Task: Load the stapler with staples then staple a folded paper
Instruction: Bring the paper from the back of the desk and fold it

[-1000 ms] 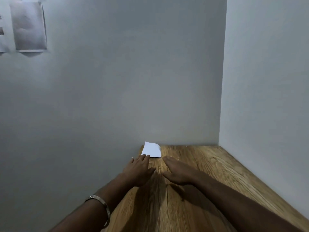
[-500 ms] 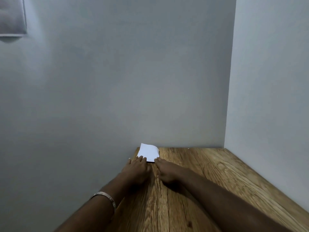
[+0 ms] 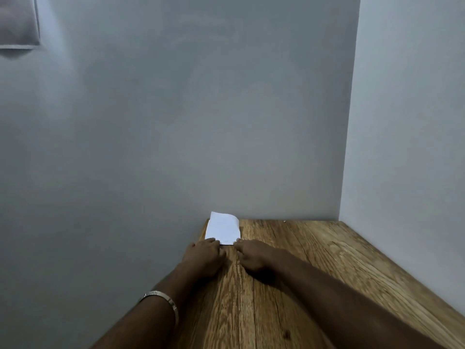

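Note:
A white folded paper [image 3: 222, 229] lies flat on the wooden table [image 3: 289, 285], in the far left corner against the wall. My left hand [image 3: 204, 256] reaches forward, and its fingertips touch the paper's near left corner. My right hand [image 3: 253, 255] lies beside it on the table, with its fingertips at the paper's near right corner. Neither hand lifts the paper. No stapler or staples are in view.
Grey walls close the table at the back and on the right. The table's left edge runs just left of my left forearm, which wears a metal bangle [image 3: 163, 302]. A sheet [image 3: 17, 21] hangs on the wall at the top left.
Both hands have slid forward across the table from lying flat short of the paper to touching its near edge. The paper has stayed in place.

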A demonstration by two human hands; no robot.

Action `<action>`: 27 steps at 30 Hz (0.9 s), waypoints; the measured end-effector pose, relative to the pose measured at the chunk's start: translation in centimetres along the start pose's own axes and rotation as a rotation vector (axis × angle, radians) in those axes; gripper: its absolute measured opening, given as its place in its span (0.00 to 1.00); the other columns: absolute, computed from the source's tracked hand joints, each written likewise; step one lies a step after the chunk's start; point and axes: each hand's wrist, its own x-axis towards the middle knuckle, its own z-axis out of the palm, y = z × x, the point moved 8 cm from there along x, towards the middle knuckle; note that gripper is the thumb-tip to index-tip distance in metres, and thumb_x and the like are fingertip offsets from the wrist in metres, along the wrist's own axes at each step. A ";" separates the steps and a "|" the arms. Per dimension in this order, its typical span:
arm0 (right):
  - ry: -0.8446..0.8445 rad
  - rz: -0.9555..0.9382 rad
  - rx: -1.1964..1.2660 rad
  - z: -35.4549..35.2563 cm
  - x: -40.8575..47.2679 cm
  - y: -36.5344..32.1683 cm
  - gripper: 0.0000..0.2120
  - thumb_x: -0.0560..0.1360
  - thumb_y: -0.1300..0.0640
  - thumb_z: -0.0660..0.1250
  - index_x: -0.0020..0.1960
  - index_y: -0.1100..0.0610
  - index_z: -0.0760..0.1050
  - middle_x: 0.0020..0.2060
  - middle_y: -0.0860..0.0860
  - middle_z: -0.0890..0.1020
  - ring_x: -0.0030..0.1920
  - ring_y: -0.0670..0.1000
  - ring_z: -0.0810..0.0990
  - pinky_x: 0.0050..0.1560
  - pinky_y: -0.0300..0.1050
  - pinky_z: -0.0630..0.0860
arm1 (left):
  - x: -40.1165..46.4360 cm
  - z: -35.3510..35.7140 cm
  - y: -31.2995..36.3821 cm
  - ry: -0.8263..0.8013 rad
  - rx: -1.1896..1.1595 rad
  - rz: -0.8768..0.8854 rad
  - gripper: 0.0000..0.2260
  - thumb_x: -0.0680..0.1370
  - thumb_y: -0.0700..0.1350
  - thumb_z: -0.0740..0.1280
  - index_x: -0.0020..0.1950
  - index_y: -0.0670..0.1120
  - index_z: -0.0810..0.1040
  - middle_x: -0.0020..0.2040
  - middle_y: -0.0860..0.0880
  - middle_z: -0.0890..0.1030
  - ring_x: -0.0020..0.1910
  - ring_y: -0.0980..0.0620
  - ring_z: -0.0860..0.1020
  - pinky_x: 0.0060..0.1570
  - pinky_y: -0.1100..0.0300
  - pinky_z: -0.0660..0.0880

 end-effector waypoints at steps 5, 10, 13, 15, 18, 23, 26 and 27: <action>-0.004 0.000 0.020 -0.1 -2.5 -0.4 0.24 0.83 0.55 0.52 0.78 0.56 0.60 0.77 0.56 0.64 0.74 0.56 0.67 0.73 0.52 0.65 | -3.0 -0.7 1.0 0.016 0.032 -0.002 0.19 0.82 0.53 0.50 0.62 0.47 0.76 0.64 0.48 0.77 0.62 0.49 0.75 0.65 0.47 0.67; -0.011 -0.020 0.017 -0.3 -6.3 -1.7 0.22 0.83 0.54 0.53 0.76 0.55 0.65 0.74 0.56 0.70 0.69 0.56 0.73 0.68 0.52 0.70 | -7.5 -1.6 2.1 0.016 0.045 -0.004 0.19 0.82 0.54 0.50 0.62 0.49 0.75 0.63 0.49 0.78 0.61 0.50 0.76 0.64 0.47 0.68; -0.007 -0.035 0.030 -0.3 -9.2 -2.6 0.21 0.83 0.55 0.53 0.74 0.56 0.67 0.72 0.56 0.72 0.65 0.56 0.76 0.65 0.50 0.72 | -10.5 -2.3 2.9 -0.008 0.046 -0.014 0.19 0.82 0.54 0.51 0.65 0.49 0.74 0.65 0.49 0.77 0.63 0.50 0.74 0.66 0.47 0.66; -0.001 -0.042 0.046 -0.4 -11.4 -3.3 0.20 0.83 0.55 0.53 0.72 0.57 0.69 0.70 0.57 0.74 0.63 0.55 0.77 0.64 0.51 0.73 | -12.8 -2.8 3.6 -0.013 0.045 -0.012 0.20 0.82 0.54 0.51 0.65 0.48 0.75 0.65 0.48 0.77 0.62 0.49 0.75 0.66 0.46 0.67; 0.009 -0.052 0.058 -0.4 -14.6 -4.1 0.20 0.83 0.55 0.53 0.73 0.56 0.68 0.72 0.55 0.73 0.66 0.55 0.75 0.67 0.50 0.71 | -15.7 -3.6 4.5 -0.015 0.044 -0.023 0.19 0.82 0.54 0.52 0.64 0.48 0.76 0.64 0.48 0.77 0.62 0.50 0.75 0.67 0.45 0.66; 0.030 -0.064 0.065 -0.4 -20.2 -5.7 0.20 0.83 0.55 0.53 0.73 0.55 0.69 0.72 0.54 0.73 0.67 0.55 0.75 0.66 0.49 0.70 | -20.6 -4.6 5.9 -0.016 0.039 -0.027 0.19 0.82 0.51 0.51 0.64 0.48 0.77 0.63 0.49 0.78 0.61 0.50 0.75 0.67 0.44 0.65; 0.034 -0.070 0.047 -0.6 -23.5 -6.6 0.21 0.83 0.55 0.53 0.74 0.55 0.69 0.71 0.55 0.73 0.66 0.55 0.75 0.65 0.49 0.69 | -23.4 -5.1 6.8 -0.016 0.035 -0.025 0.19 0.82 0.51 0.52 0.63 0.49 0.78 0.62 0.49 0.79 0.60 0.50 0.76 0.67 0.44 0.67; 0.032 -0.068 0.041 -0.7 -24.5 -6.8 0.21 0.83 0.55 0.53 0.74 0.55 0.68 0.71 0.55 0.74 0.67 0.55 0.75 0.65 0.49 0.70 | -24.5 -5.4 7.1 -0.012 0.037 -0.023 0.19 0.82 0.51 0.52 0.63 0.49 0.78 0.62 0.49 0.79 0.60 0.50 0.75 0.67 0.44 0.67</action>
